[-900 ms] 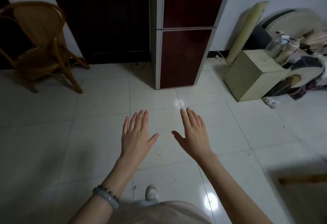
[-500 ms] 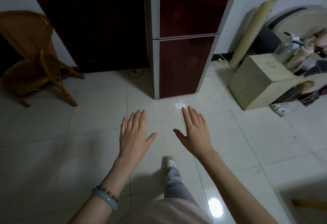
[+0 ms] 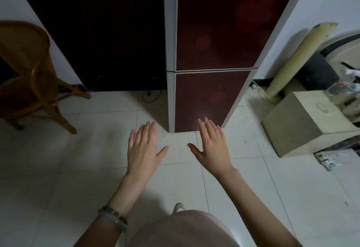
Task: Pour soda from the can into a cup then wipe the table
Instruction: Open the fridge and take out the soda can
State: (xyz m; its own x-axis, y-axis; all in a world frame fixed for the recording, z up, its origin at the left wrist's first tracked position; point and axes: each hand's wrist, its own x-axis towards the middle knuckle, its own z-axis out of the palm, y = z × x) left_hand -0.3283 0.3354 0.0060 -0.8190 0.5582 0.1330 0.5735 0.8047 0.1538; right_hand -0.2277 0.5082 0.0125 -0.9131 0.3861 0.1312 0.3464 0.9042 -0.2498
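Two flat hands, left hand (image 3: pixel 143 149), right hand (image 3: pixel 212 145), glossy tiles (image 3: pixel 58 168)

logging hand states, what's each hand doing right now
left hand: open, fingers straight, holding nothing
right hand: open, fingers straight, holding nothing

Both arms reach forward, palms down. The left hand (image 3: pixel 143 150) and right hand (image 3: pixel 212 147) hover side by side, apart, fingers straight and together, thumbs spread inward. Neither hand holds anything.
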